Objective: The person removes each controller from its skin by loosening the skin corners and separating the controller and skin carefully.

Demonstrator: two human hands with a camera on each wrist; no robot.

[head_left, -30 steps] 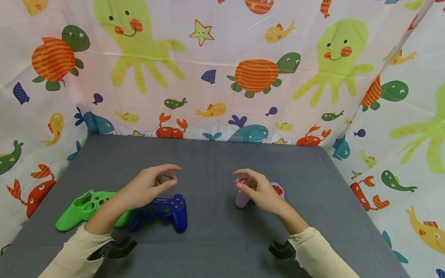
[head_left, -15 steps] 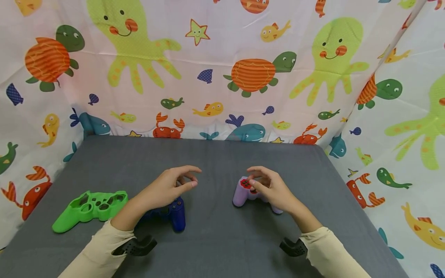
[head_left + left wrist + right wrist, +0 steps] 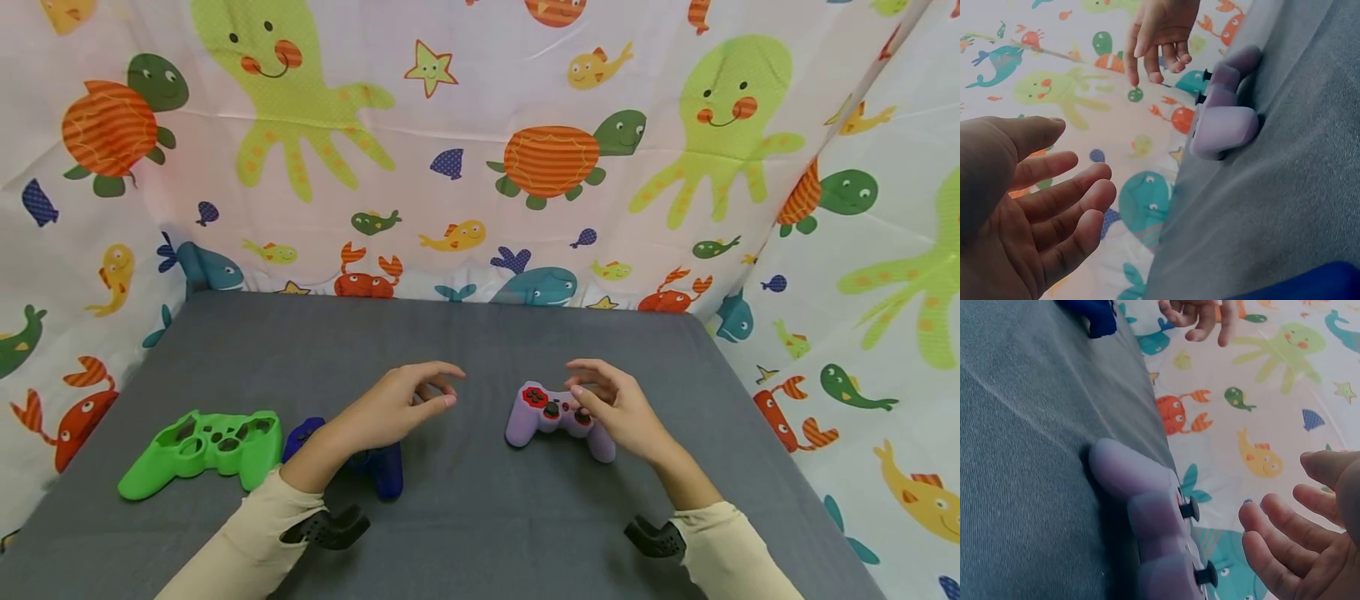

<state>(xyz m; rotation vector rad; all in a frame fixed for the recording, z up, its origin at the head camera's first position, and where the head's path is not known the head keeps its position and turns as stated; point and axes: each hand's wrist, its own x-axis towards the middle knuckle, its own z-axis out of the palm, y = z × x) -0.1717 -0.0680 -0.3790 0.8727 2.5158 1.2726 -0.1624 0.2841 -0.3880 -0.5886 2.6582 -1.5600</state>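
Note:
A lilac game controller (image 3: 555,412) with a red direction pad and dark thumbsticks lies on the grey table. My right hand (image 3: 618,408) hovers over its right side, fingers loosely bent and holding nothing. My left hand (image 3: 405,404) hangs in the air left of the lilac controller, also with nothing in its relaxed fingers. Below the left forearm lies a blue game controller (image 3: 386,471), partly covered by that arm. Both wrist views show the lilac controller (image 3: 1154,525) apart from the fingers.
A green controller shell (image 3: 202,450) lies at the left, close beside the blue controller. The grey cloth-covered table (image 3: 465,533) ends at a curtain (image 3: 465,100) printed with sea animals, at the back and sides. A black wrist device (image 3: 652,537) sits at each sleeve.
Both hands have drifted to the right. The right hand has uncovered most of the lilac controller, and the left arm has passed across the blue one. The controllers stay where they were.

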